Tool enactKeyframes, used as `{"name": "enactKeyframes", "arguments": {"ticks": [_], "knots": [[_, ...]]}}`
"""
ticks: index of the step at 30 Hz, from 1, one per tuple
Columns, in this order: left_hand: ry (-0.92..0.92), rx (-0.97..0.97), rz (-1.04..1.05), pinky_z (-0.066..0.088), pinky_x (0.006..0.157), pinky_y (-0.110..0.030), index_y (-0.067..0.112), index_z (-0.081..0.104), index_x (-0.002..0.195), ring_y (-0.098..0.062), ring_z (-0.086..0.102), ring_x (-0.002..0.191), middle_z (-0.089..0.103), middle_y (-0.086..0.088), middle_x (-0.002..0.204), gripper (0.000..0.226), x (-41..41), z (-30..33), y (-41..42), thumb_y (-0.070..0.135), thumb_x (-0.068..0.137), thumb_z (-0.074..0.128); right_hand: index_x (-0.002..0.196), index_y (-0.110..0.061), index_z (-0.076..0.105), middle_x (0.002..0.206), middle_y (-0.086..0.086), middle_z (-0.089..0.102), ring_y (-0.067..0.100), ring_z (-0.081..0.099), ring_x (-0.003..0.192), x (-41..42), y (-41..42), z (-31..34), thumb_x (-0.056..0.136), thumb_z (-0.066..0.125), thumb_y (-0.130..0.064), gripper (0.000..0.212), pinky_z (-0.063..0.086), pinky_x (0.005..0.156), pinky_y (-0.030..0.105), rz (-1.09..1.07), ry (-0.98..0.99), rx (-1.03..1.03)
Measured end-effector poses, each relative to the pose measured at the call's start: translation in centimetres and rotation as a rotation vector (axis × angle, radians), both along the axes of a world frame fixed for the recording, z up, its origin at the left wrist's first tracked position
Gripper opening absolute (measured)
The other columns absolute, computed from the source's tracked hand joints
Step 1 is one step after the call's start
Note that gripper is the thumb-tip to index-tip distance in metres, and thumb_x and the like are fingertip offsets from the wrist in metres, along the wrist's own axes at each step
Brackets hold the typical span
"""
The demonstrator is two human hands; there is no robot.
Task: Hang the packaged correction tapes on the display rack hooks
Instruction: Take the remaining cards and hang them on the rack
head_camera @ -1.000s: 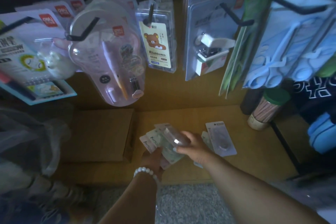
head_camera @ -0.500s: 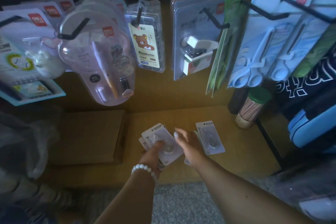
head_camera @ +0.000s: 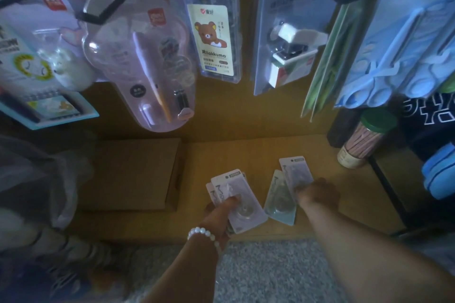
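My left hand (head_camera: 219, 214) grips a stack of packs (head_camera: 236, 200), thumb on top; my right hand (head_camera: 317, 194) pinches another pack (head_camera: 295, 174) lying on the shelf (head_camera: 246, 155).

A wooden shelf (head_camera: 246, 152) carries a flat cardboard box (head_camera: 130, 174); right of it lie two tape packs (head_camera: 285, 192), farther right a green-lidded jar (head_camera: 364, 140).

A flat cardboard box (head_camera: 133, 174) is seen left of the fingers. A green-lidded jar (head_camera: 364, 140) stands beyond them to the right; a bear-printed pack (head_camera: 213, 39) and a stapler pack (head_camera: 293, 44) are hung above.
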State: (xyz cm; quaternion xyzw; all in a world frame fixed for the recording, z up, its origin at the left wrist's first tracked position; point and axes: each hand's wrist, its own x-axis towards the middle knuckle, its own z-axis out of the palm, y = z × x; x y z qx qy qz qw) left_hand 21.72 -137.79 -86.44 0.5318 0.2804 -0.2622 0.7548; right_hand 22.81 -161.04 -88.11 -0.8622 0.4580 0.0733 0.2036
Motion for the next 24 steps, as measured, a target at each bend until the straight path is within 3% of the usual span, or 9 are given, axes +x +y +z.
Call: {"name": "enactKeyframes", "arguments": {"ticks": [5, 7, 9, 15, 18, 21, 24], "knots": [[0.006, 0.013, -0.011, 0.058, 0.085, -0.053, 0.012, 0.066, 0.118, -0.038, 0.071, 0.099, 0.074, -0.019, 0.108, 0.070, -0.2, -0.9, -1.2, 0.025, 0.052, 0.086, 0.117, -0.009, 0.049, 0.122, 0.015, 0.053, 0.031, 0.051, 0.117, 1.3, -0.5, 0.1, 0.058, 0.075, -0.052, 0.078, 0.049, 0.089, 0.037, -0.105, 0.048, 0.099], [0.002, 0.028, -0.016, 0.055, 0.089, -0.057, 0.013, 0.067, 0.115, -0.038, 0.071, 0.099, 0.075, -0.018, 0.107, 0.076, -0.1, -1.1, -1.4, 0.029, 0.044, 0.088, 0.117, -0.012, 0.050, 0.118, 0.011, 0.054, 0.027, 0.055, 0.113, 1.6, -1.0, 0.0, 0.040, 0.077, -0.058, 0.094, 0.052, 0.087, 0.035, -0.169, 0.109, 0.170], [0.008, 0.067, -0.027, 0.052, 0.092, -0.062, 0.013, 0.068, 0.114, -0.039, 0.071, 0.098, 0.076, -0.018, 0.104, 0.078, -0.1, -1.2, -1.4, 0.035, 0.041, 0.088, 0.120, -0.015, 0.051, 0.120, 0.010, 0.054, 0.027, 0.054, 0.114, 1.5, -1.8, 0.2, 0.033, 0.073, -0.065, 0.102, 0.049, 0.087, 0.033, -0.179, 0.141, 0.214], [0.010, 0.093, -0.004, 0.052, 0.091, -0.063, 0.014, 0.068, 0.114, -0.039, 0.072, 0.096, 0.076, -0.018, 0.102, 0.083, 0.2, -0.7, -1.3, 0.038, 0.037, 0.087, 0.128, -0.011, 0.045, 0.133, 0.012, 0.044, 0.028, 0.040, 0.127, 1.2, -0.2, 2.3, 0.056, 0.065, -0.071, 0.096, 0.039, 0.094, 0.034, -0.161, 0.023, 0.297], [0.009, 0.094, 0.012, 0.053, 0.091, -0.060, 0.013, 0.065, 0.116, -0.039, 0.070, 0.098, 0.074, -0.019, 0.106, 0.083, 0.1, -0.1, -1.2, 0.034, 0.039, 0.087, 0.121, -0.015, 0.052, 0.126, 0.009, 0.052, 0.027, 0.047, 0.122, 0.4, 3.5, 1.1, 0.043, 0.060, -0.074, 0.098, 0.043, 0.089, 0.033, -0.113, 0.105, 0.317], [0.010, 0.067, 0.042, 0.055, 0.089, -0.052, 0.009, 0.062, 0.123, -0.039, 0.067, 0.101, 0.071, -0.019, 0.110, 0.059, -0.1, 0.5, -0.9, 0.017, 0.068, 0.083, 0.110, -0.016, 0.058, 0.109, 0.006, 0.063, 0.026, 0.060, 0.105, -0.2, 5.1, -1.2, 0.029, 0.061, -0.069, 0.097, 0.054, 0.082, 0.033, -0.215, 0.079, 0.328], [-0.012, 0.064, 0.048, 0.054, 0.091, -0.055, 0.011, 0.063, 0.119, -0.038, 0.068, 0.101, 0.072, -0.018, 0.110, 0.083, -0.1, 0.9, -0.4, 0.028, 0.041, 0.087, 0.103, -0.014, 0.059, 0.099, 0.006, 0.066, 0.025, 0.066, 0.091, 0.6, 4.4, -2.5, 0.024, 0.069, -0.059, 0.091, 0.057, 0.074, 0.034, -0.297, 0.046, 0.397]]}}
